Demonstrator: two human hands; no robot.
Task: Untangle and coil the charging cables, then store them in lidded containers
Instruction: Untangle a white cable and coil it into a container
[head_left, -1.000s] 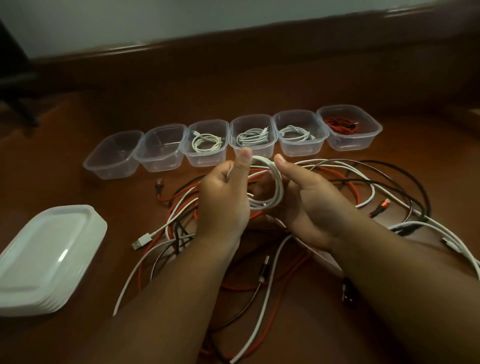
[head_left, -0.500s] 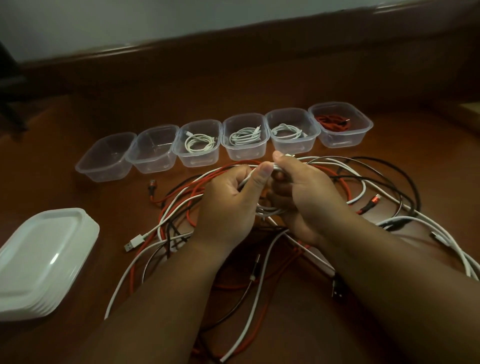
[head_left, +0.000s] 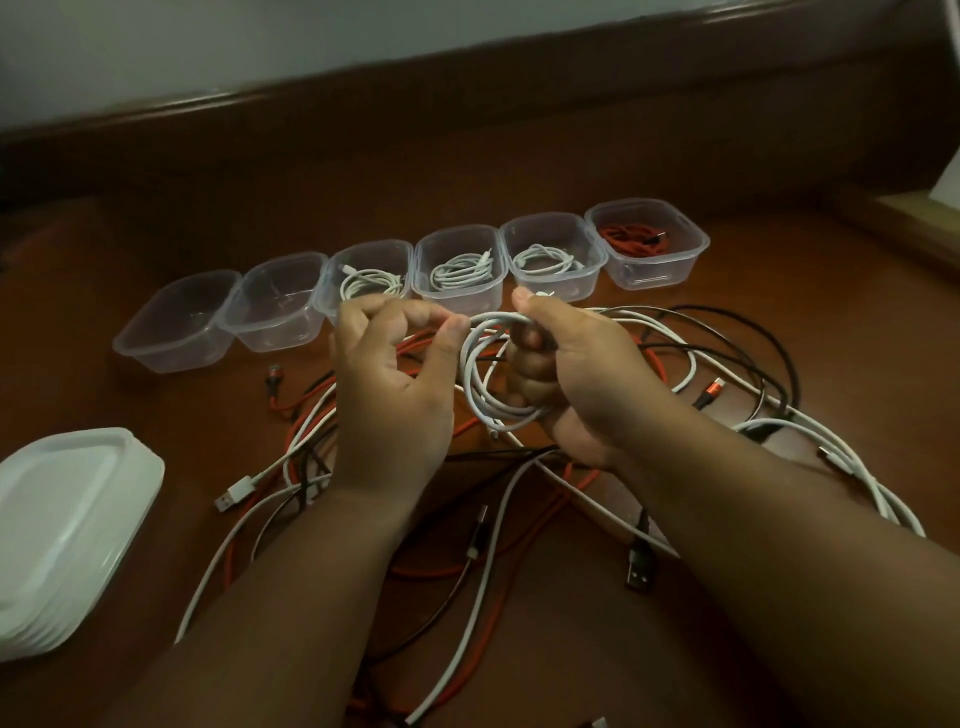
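six tubs (head_left: 176, 332); four hold coils (head_left: 462, 270).

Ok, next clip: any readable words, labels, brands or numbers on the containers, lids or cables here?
None can be read.
Containers: clear plastic, no label or print visible.
Stack of lids: plain white, no marking visible.
USB plugs: too small and dim to show any logo.
Coiled white cable in the right hand: no print visible.
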